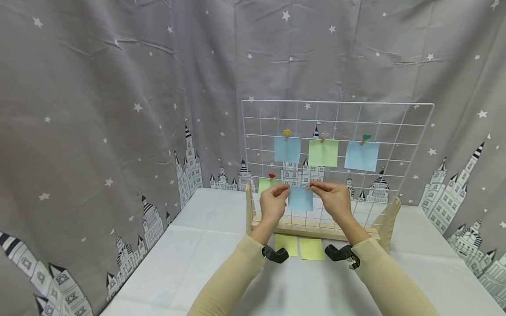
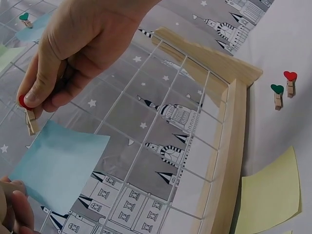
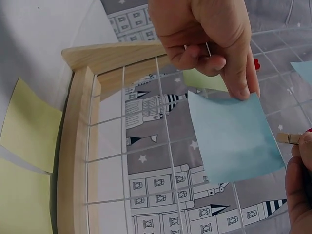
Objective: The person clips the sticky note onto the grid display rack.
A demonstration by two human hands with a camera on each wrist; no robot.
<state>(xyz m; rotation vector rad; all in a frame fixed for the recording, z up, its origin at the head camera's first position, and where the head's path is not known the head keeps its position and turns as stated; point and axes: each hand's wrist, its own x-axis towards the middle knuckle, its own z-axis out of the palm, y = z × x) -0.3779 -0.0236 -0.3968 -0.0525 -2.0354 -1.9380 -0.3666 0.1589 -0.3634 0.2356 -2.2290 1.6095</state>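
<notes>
My left hand (image 1: 272,202) pinches a light blue sticky note (image 1: 300,199) at its left edge, in front of the lower part of a white wire grid (image 1: 336,102). In my right hand (image 1: 335,201) a small wooden clothespin (image 2: 31,124) with a red heart is pinched between thumb and finger. Its wooden tip is close to the note's right edge, a little apart from it in the right wrist view. Behind my left hand, a green note (image 1: 264,184) hangs from a red-heart clothespin (image 1: 272,175), partly covered by the hand.
Higher on the grid hang a blue note (image 1: 287,151), a green note (image 1: 323,153) and another blue note (image 1: 361,157), each clipped. Below the grid's wooden base (image 1: 316,229), two yellow notes (image 1: 311,249) lie on the white table. Red-heart (image 2: 290,84) and green-heart (image 2: 278,96) clothespins lie beside the base.
</notes>
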